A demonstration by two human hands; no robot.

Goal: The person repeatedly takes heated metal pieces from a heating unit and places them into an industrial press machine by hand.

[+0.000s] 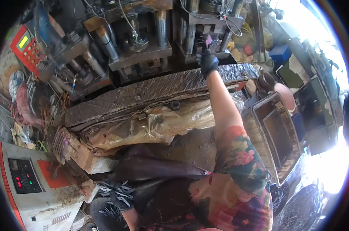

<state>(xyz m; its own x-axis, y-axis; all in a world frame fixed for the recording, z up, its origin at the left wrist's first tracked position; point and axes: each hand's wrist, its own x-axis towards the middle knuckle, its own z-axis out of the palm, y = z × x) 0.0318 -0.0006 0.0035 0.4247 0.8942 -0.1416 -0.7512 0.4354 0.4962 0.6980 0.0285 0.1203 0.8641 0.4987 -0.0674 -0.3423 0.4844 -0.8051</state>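
Note:
My right hand [208, 62], in a dark glove, reaches far forward over the bench to the front of the right-hand press [211, 25]. Its fingers look curled; a small pinkish thing [208, 41] shows just beyond them, and whether they grip it is hard to make out. Low on the left, my left hand [122, 202], also in a dark glove, is closed around a bunch of slim grey metal pieces [118, 191] that stick out in several directions. More such pieces show over a dark round shape beside it. A dark apron [155, 169] covers my lap.
A long bench edge wrapped in dark plastic [143, 92] runs before me, with crumpled clear sheeting [155, 125] below. Another press [139, 50] stands at centre. A red control panel [27, 48] is far left, a grey control cabinet [39, 192] near left, a rectangular basket [276, 134] right.

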